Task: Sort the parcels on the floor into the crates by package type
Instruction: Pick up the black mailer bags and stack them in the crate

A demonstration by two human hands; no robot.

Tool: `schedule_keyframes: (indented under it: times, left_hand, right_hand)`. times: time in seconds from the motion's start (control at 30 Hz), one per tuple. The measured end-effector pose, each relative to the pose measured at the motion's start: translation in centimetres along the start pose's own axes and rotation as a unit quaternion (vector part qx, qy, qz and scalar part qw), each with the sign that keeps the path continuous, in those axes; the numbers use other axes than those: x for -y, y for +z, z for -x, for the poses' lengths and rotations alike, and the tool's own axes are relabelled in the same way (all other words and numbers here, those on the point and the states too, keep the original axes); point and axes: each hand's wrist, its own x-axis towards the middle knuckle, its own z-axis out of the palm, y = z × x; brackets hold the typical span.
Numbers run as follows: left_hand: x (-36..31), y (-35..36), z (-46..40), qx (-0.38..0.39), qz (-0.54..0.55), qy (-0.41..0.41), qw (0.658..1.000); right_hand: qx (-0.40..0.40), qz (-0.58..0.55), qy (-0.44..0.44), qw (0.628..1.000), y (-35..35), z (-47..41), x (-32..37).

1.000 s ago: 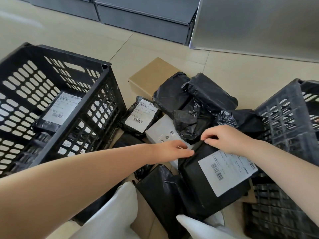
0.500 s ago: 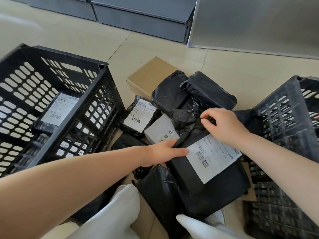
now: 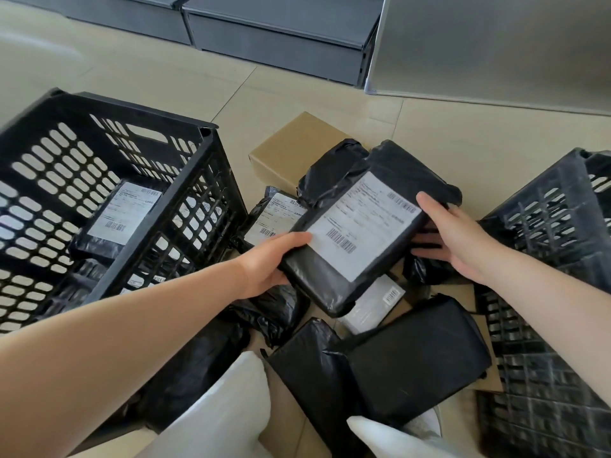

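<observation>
A black plastic-bag parcel (image 3: 334, 279) with a white shipping label is lifted above the pile. My left hand (image 3: 269, 264) grips its left edge, thumb on the label. My right hand (image 3: 453, 239) holds its right edge, thumb on top and fingers beneath. Below lie more black bag parcels (image 3: 420, 355), a small grey box (image 3: 373, 302) and a brown cardboard box (image 3: 294, 147). The left black crate (image 3: 211, 173) holds a black labelled parcel (image 3: 122, 216). Another black crate (image 3: 545, 342) stands at the right.
Grey shelving bases (image 3: 277, 44) and a grey panel (image 3: 496, 44) line the far side of the beige tiled floor (image 3: 446, 137). My white-clad knees (image 3: 224, 411) are at the bottom edge. Flat cardboard (image 3: 489, 375) lies beside the right crate.
Both hands have lifted the labelled black parcel off the pile and turned it up and leftward; the grey box beneath is now uncovered.
</observation>
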Motion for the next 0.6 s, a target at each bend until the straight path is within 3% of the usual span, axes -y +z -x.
schedule_keyframes:
  times: [0.1,0.4,0.6]
  left_hand:
    - [-0.8,-0.1,0.1,-0.002,0.018,0.008,1.000]
    - [-5.0,-3.3,2.4,-0.066,0.017,0.026,0.997]
    - [-6.9,-7.3,7.2,-0.100,-0.026,0.122,0.987]
  right_hand:
    - [0.032,-0.065,-0.031,0.997,1.6,-0.1,0.6]
    - [0.012,-0.125,-0.069,0.990,6.4,-0.1,4.9]
    - [0.064,-0.098,-0.080,0.990,11.7,1.2,8.6]
